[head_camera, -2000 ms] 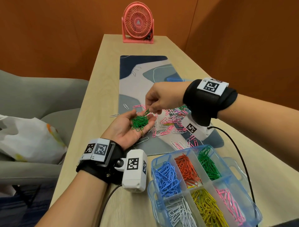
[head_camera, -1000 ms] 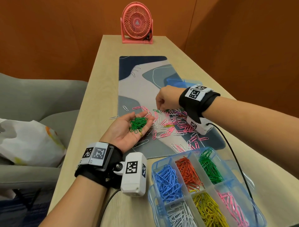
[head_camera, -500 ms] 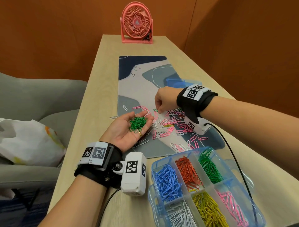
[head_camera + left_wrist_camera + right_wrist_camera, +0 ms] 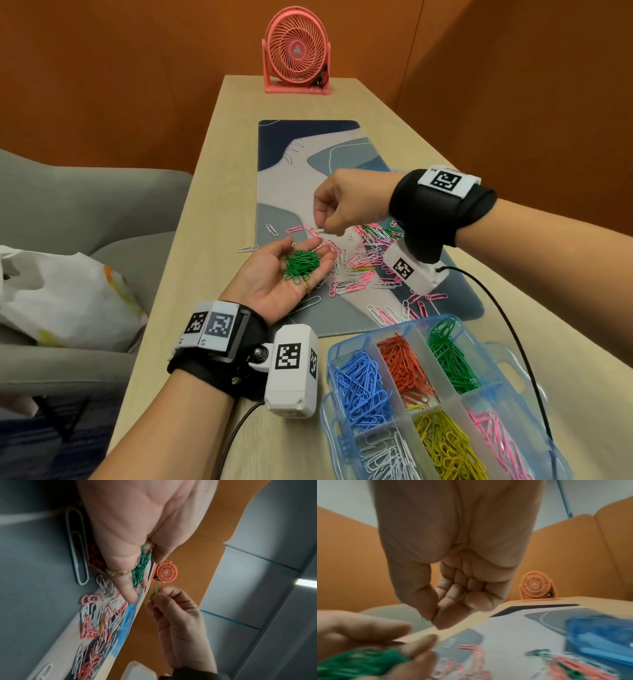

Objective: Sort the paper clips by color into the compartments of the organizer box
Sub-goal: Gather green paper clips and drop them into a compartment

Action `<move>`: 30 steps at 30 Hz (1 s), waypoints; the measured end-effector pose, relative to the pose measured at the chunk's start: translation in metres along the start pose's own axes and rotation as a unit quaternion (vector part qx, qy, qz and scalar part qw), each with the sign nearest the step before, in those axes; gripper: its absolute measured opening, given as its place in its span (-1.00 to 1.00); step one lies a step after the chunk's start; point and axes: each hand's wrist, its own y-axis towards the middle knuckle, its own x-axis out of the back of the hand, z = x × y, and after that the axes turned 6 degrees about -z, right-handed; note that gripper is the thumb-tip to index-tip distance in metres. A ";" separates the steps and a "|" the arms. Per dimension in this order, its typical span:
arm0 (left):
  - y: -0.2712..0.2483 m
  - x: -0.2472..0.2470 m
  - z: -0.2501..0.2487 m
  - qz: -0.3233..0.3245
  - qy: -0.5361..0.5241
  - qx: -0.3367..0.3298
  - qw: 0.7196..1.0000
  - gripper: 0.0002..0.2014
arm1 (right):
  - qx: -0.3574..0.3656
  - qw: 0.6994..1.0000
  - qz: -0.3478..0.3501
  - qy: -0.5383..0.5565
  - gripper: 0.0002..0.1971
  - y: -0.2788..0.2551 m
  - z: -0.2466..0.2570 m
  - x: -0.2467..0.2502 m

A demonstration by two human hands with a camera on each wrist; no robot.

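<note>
Left hand (image 4: 274,274) palm-up above the near left part of the desk mat (image 4: 322,164), fingers relaxed and cupping a small heap of green paper clips (image 4: 300,265) — the same heap visible in the left wrist view (image 4: 139,566), lying along the fingers beside a gold ring (image 4: 117,572). Right hand (image 4: 346,202) raised just beyond the left fingertips, knuckles up, thumb and forefinger pinched on a single green paper clip (image 4: 156,589); in the right wrist view the fingertips (image 4: 436,616) pressed together, the clip itself too thin to make out there.

On the mat under and to the right of the hands, a loose scatter of mixed paper clips (image 4: 363,270) — mostly pink and white, a few green, one yellow. One large white clip (image 4: 305,304) lying near the heel of the left hand, a couple of white ones off toward the mat's left edge.

Organizer box (image 4: 334,353) of clear blue plastic on the tabletop (image 4: 219,171) at the near right, open, its compartments holding blue (image 4: 359,383), orange-red (image 4: 406,370) and green (image 4: 448,359) clips in the far row, white (image 4: 387,455), yellow (image 4: 445,445) and pink (image 4: 496,442) in the near row.

Pink desk fan (image 4: 296,51) upright at the far end of the tabletop. Grey armchair (image 4: 78,205) to the left, a white plastic bag (image 4: 61,298) on its seat.
</note>
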 end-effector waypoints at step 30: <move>0.002 0.001 -0.001 -0.010 0.012 -0.015 1.000 -0.60 | -0.035 0.977 -0.035 -0.209 -0.80 0.037 -0.060 -0.015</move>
